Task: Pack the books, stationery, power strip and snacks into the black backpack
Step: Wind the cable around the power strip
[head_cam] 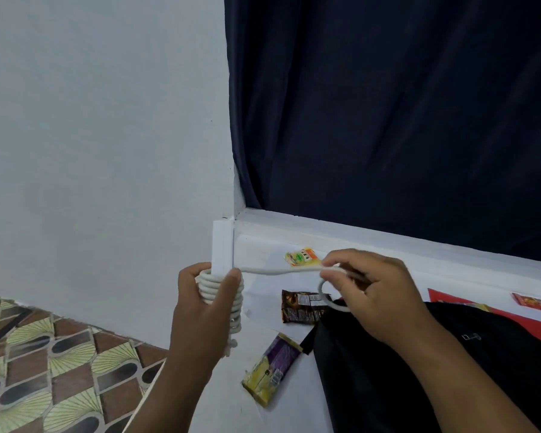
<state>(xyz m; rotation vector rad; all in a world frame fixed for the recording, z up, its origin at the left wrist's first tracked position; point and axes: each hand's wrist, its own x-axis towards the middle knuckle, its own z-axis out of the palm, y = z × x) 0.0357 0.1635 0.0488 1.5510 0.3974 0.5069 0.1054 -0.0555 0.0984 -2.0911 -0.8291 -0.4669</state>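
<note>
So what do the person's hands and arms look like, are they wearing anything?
Both arms are bare as far as the picture shows: no sleeves, gloves, watch or bracelet on the left hand or the right hand. No rings show on the fingers. The nails look short and plain. Each forearm runs down out of the bottom of the picture, so anything worn higher up is hidden.

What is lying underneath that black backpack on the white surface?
A red sheet shows from under the black backpack at its far edge. Anything else beneath is covered.
</note>
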